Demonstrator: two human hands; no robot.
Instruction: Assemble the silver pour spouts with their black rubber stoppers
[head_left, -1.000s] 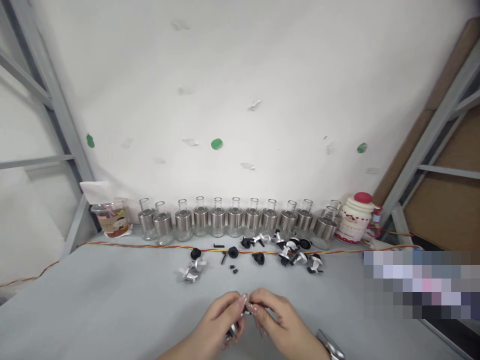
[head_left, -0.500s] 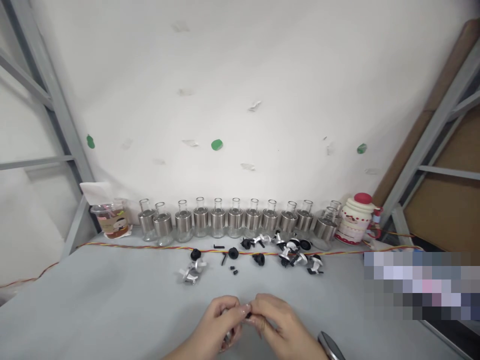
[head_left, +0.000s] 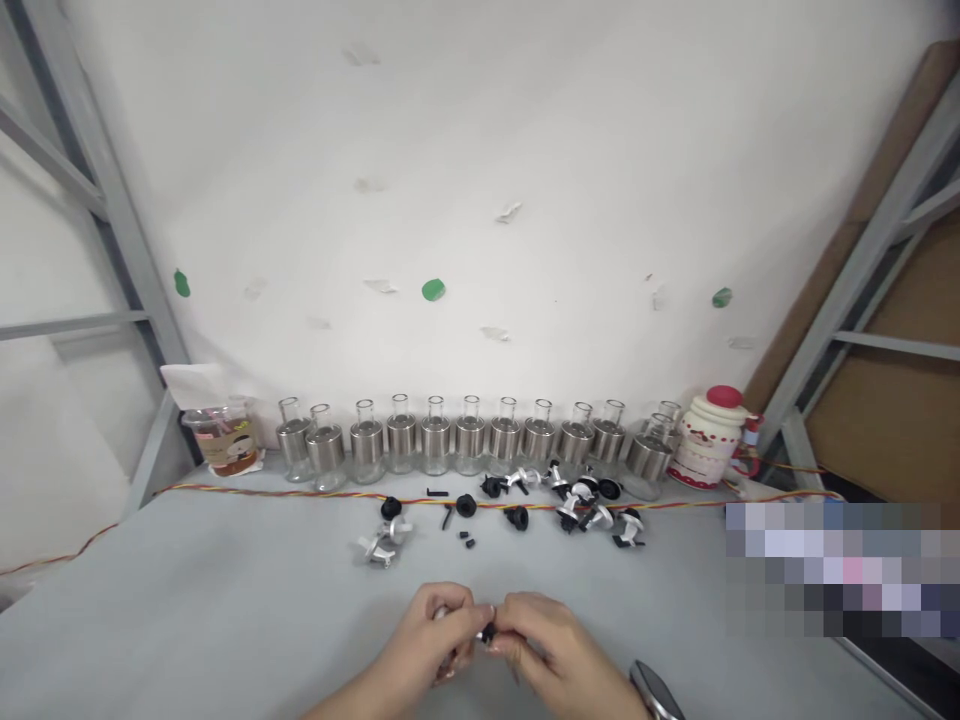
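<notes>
Near the front edge of the view, my two hands meet at the fingertips. My left hand (head_left: 435, 635) is curled round a small white-and-black fitting, mostly hidden by its fingers. A small black piece (head_left: 487, 632) shows between the hands. My right hand (head_left: 546, 645) pinches at that black piece with thumb and forefinger; whether it is a separate part or joined to the fitting cannot be seen. Beyond the hands lie two tiny black pieces (head_left: 469, 543), loose silver-white fittings (head_left: 376, 550), a round black stopper (head_left: 466, 506) and a thin black rod (head_left: 447, 517).
A row of glass bottles with metal sleeves (head_left: 436, 437) stands along the wall. Several silver-and-black fittings (head_left: 570, 512) lie before it at right. A twisted red-yellow wire (head_left: 300, 493) crosses the grey table. A plastic tub (head_left: 225, 442) and a decorated jar (head_left: 705, 440) flank the bottles.
Both hands stay together and have shifted slightly left. The fingertips have turned a little, so more of the black piece and a bit of white now show between them.
</notes>
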